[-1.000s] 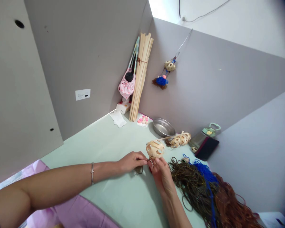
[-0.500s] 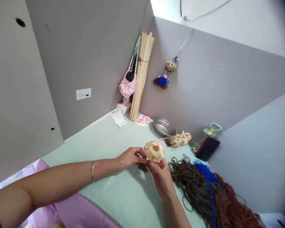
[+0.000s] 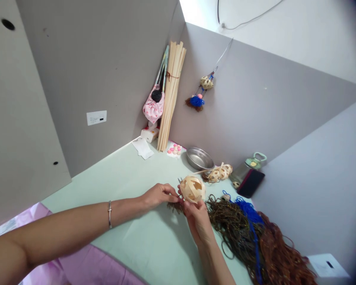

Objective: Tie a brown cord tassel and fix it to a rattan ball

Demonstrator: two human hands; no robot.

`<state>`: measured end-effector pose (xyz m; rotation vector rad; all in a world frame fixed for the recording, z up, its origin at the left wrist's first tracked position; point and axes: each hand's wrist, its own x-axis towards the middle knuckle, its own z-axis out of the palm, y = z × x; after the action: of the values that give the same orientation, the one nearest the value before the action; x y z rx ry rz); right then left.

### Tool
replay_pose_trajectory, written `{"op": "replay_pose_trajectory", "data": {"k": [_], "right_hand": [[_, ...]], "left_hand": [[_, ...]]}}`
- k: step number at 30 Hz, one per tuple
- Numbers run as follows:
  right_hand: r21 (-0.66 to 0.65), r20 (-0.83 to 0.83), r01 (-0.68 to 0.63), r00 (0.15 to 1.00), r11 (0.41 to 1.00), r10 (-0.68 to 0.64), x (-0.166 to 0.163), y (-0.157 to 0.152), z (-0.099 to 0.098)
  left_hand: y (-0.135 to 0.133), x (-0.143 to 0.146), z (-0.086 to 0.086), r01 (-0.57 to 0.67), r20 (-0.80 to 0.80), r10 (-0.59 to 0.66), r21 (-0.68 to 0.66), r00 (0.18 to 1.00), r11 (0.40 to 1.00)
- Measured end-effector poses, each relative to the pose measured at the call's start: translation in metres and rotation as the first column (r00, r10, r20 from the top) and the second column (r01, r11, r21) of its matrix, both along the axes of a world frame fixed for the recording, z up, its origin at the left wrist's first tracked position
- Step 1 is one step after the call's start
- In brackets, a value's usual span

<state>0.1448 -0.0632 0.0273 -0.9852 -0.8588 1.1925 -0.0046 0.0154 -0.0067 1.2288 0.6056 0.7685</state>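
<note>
A pale woven-strip ball (image 3: 192, 189) is held above the pale green table by my right hand (image 3: 198, 219), its thumb and fingers closed around the ball's lower side. Just left of it, my left hand (image 3: 161, 195) pinches at the top of a brown thread tassel (image 3: 175, 206) that hangs below the ball. Whether the tassel is fastened to the ball is hidden by my fingers. A small grey pointed thing (image 3: 180, 180) shows at the ball's upper left edge; its kind is unclear.
Bundles of dark green, blue and brown cord (image 3: 234, 225) lie right of my hand. Behind stand a steel bowl (image 3: 199, 158), more woven balls (image 3: 221, 172), a phone (image 3: 250, 183) leaning by a bottle (image 3: 252, 161), and tied wooden strips (image 3: 171, 95). A finished-looking ornament (image 3: 207, 82) hangs on the wall.
The view has shifted slightly, so the surroundings sit further left. The ball has turned a little, more of the brown tassel shows, and the grey point has come into sight beside the ball.
</note>
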Motion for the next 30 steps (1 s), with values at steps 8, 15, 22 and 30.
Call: {"op": "replay_pose_trajectory", "data": {"k": [8,15,22,30], "right_hand": [[0.000,-0.007,-0.033,0.999,0.999,0.033,0.008,-0.004,0.012],[0.013,-0.042,-0.019,0.999,1.000,0.020,0.020,-0.015,0.043],[0.083,0.032,-0.014,0.999,0.996,0.012,0.026,-0.009,0.083],[0.188,0.138,0.047,0.988,0.981,-0.074,0.033,0.012,0.131]], "left_hand": [[-0.007,0.002,0.014,0.143,0.053,-0.140,-0.057,0.989,0.988],[-0.021,0.004,0.038,0.174,0.117,-0.168,-0.044,0.979,0.984],[-0.016,0.007,0.062,0.236,0.130,-0.240,0.051,0.962,0.971],[0.016,-0.001,0.113,0.067,0.091,-0.103,0.336,0.990,0.939]]}}
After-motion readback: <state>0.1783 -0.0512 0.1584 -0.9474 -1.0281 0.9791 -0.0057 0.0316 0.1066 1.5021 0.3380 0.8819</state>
